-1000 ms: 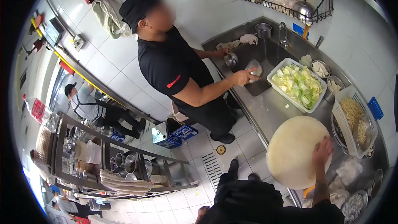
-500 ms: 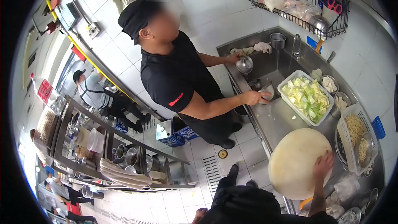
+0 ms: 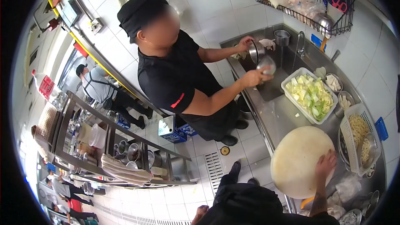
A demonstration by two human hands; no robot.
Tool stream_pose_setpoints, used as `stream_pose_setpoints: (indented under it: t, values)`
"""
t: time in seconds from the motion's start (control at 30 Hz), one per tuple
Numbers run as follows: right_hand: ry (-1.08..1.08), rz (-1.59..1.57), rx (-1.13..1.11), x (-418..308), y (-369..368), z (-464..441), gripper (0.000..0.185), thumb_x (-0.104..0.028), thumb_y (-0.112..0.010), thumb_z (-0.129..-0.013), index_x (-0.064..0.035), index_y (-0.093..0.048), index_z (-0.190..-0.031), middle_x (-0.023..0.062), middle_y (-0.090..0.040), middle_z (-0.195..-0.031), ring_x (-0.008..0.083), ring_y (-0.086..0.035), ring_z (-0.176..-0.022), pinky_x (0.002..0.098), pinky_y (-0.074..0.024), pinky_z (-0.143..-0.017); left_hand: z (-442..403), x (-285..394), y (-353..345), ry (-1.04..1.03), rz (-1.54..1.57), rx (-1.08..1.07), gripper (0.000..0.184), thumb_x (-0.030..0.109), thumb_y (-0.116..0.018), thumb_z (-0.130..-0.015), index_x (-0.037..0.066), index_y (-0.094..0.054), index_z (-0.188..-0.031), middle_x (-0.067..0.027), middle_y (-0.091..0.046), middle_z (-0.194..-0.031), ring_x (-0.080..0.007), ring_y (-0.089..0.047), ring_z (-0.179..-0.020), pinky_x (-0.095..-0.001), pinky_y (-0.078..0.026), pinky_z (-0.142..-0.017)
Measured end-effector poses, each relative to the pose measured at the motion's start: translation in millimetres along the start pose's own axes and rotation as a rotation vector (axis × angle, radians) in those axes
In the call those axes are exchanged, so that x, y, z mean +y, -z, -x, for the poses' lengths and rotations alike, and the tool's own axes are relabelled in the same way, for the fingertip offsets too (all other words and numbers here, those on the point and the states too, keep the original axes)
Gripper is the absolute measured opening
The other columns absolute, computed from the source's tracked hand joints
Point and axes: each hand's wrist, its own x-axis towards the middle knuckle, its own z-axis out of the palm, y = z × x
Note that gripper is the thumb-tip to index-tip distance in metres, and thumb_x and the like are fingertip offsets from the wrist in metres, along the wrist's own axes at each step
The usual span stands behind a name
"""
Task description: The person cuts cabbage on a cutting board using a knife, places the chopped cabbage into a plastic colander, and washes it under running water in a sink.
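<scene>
My right hand point(image 3: 326, 163) lies on the right edge of a thick round cutting board point(image 3: 298, 162), its fingers stretched out and holding nothing. The pale board rests on the steel counter, and an orange handle point(image 3: 307, 202) sticks out from under its near edge. My left hand point(image 3: 201, 213) hangs low by my side, partly in view, with its fingers curled and nothing visible in them. Beyond the board stands a white basket point(image 3: 284, 86) of chopped cabbage point(image 3: 310, 96). To the right, a white perforated basket point(image 3: 350, 162) holds noodles point(image 3: 357, 128) and a metal bowl.
A co-worker in black point(image 3: 175, 66) stands at the sink point(image 3: 291, 54), handling metal bowls point(image 3: 266, 64) while the tap point(image 3: 301, 43) runs. A wire rack point(image 3: 308, 12) hangs above. Left, a steel shelf point(image 3: 121, 127) carries containers. A floor drain point(image 3: 213, 168) lies between. Plastic bags point(image 3: 348, 187) lie near my right arm.
The co-worker has raised both hands, bringing two metal vessels together over the sink. My right hand stays on the cutting board, and my left hand has barely moved.
</scene>
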Motion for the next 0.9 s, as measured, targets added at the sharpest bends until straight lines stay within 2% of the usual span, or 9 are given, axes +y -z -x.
stream_pose_setpoints:
  t: [0.07, 0.13, 0.23, 0.33, 0.43, 0.57, 0.63, 0.77, 0.9]
  values:
    - [-0.005, -0.003, -0.007, -0.2, 1.6, -0.3, 0.05, -0.026, -0.045, -0.095, -0.0102, -0.039, -0.141, 0.0138, -0.029, -0.152, 0.0316, -0.023, -0.142, 0.0597, -0.0223, -0.108, 2.6, -0.5, 1.1, -0.088, -0.053, 0.001, 0.033, 0.037, -0.057, -0.087, 0.011, -0.067, -0.105, -0.016, -0.068, -0.105, -0.0345, -0.064, -0.1, -0.0411, -0.052, -0.09]
    - [0.013, 0.019, 0.037, 0.9, -1.2, -0.6, 0.052, -0.026, -0.049, -0.092, -0.0111, -0.039, -0.141, 0.0161, -0.035, -0.147, 0.0332, -0.03, -0.138, 0.0567, -0.0285, -0.104, -0.4, -14.7, -3.3, -0.101, -0.052, -0.008, 0.035, 0.038, -0.055, -0.088, 0.011, -0.067, -0.105, -0.0149, -0.068, -0.106, -0.0331, -0.064, -0.101, -0.0412, -0.052, -0.089]
    - [0.038, 0.041, 0.143, 7.9, -20.0, -1.7, 0.052, -0.026, -0.05, -0.091, -0.0116, -0.04, -0.14, 0.0163, -0.035, -0.147, 0.0325, -0.03, -0.138, 0.0577, -0.029, -0.104, -22.7, -26.6, -15.8, -0.227, -0.379, -0.022, 0.034, 0.038, -0.052, -0.088, 0.012, -0.068, -0.103, -0.0119, -0.069, -0.105, -0.0311, -0.064, -0.101, -0.0414, -0.052, -0.086]
    - [0.034, 0.002, 0.109, 4.7, -10.0, -0.7, 0.051, -0.026, -0.051, -0.091, -0.0117, -0.041, -0.139, 0.0162, -0.035, -0.147, 0.0319, -0.03, -0.138, 0.0583, -0.0286, -0.104, -30.5, -28.9, -15.7, -0.239, -0.607, -0.193, 0.033, 0.038, -0.05, -0.087, 0.014, -0.068, -0.1, -0.0088, -0.069, -0.104, -0.0291, -0.064, -0.101, -0.0413, -0.053, -0.084]
    - [0.029, 0.029, 0.115, 3.9, -9.4, -0.4, 0.051, -0.026, -0.05, -0.091, -0.0117, -0.041, -0.139, 0.0154, -0.034, -0.147, 0.0316, -0.03, -0.138, 0.0589, -0.0289, -0.104, -30.5, -31.7, -18.1, -0.303, -0.55, -0.119, 0.03, 0.035, -0.05, -0.085, 0.014, -0.069, -0.096, -0.0077, -0.07, -0.099, -0.0292, -0.065, -0.097, -0.0417, -0.053, -0.082]
    - [0.019, 0.011, 0.098, 2.0, -5.9, -1.0, 0.05, -0.025, -0.05, -0.091, -0.0117, -0.041, -0.139, 0.0143, -0.033, -0.148, 0.0317, -0.029, -0.139, 0.0594, -0.0296, -0.103, -34.6, -33.8, -20.9, -0.253, -0.606, -0.14, 0.031, 0.035, -0.051, -0.089, 0.012, -0.071, -0.095, -0.0076, -0.071, -0.098, -0.0273, -0.066, -0.096, -0.0401, -0.053, -0.083]
    - [0.02, 0.006, 0.091, 1.8, -4.8, -0.7, 0.05, -0.025, -0.049, -0.091, -0.0117, -0.04, -0.139, 0.0138, -0.033, -0.148, 0.0321, -0.029, -0.139, 0.0597, -0.0306, -0.103, -27.5, -27.2, -19.4, 0.15, -0.028, -0.026, 0.033, 0.036, -0.052, -0.092, 0.01, -0.073, -0.095, -0.0086, -0.071, -0.099, -0.0249, -0.067, -0.095, -0.0383, -0.053, -0.083]
    - [0.019, 0.014, 0.096, 1.7, -5.5, 0.0, 0.05, -0.025, -0.049, -0.092, -0.0116, -0.04, -0.139, 0.0143, -0.033, -0.148, 0.0327, -0.029, -0.139, 0.0599, -0.0301, -0.103, -26.2, -31.7, -20.9, 0.262, 0.148, -0.001, 0.034, 0.037, -0.053, -0.093, 0.009, -0.073, -0.098, -0.01, -0.071, -0.102, -0.0231, -0.067, -0.095, -0.0356, -0.053, -0.084]
    - [0.026, 0.001, 0.096, 1.2, -3.7, 0.7, 0.051, -0.025, -0.049, -0.092, -0.0116, -0.039, -0.14, 0.0153, -0.034, -0.148, 0.0336, -0.03, -0.138, 0.0593, -0.0285, -0.105, -26.5, -32.3, -19.6, 0.136, 0.03, -0.029, 0.032, 0.035, -0.053, -0.093, 0.01, -0.073, -0.099, -0.0097, -0.072, -0.1, -0.0237, -0.067, -0.095, -0.0334, -0.053, -0.085]
